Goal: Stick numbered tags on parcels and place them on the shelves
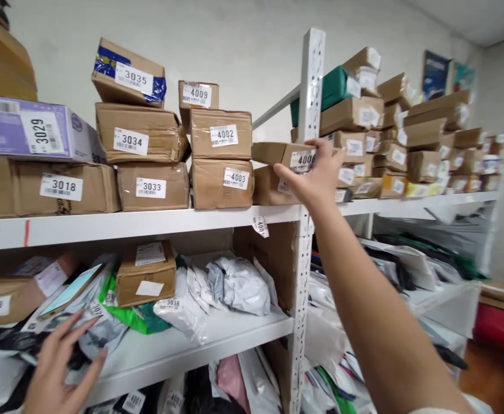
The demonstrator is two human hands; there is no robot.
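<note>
My right hand (319, 172) reaches up to the top shelf, with thumb and fingers spanning the front of a flat cardboard box (273, 153) labelled 4006. That box sits on another cardboard box (269, 187), whose label is partly covered by my hand. Just left of them are stacked boxes marked 4002 (200, 133) and 4003 (209, 187). Lower left, my left hand (60, 371) is open with fingers spread, in front of the middle shelf. Closest to it are a grey plastic mailing bag (105, 330) and a phone-like flat object (71, 292) with a light screen.
A white perforated upright post (301, 299) stands right beside my right hand and forearm. More labelled boxes line the top shelf (217, 218). The middle shelf (235, 336) holds bagged parcels and a small box (146, 279). Another loaded rack extends to the right.
</note>
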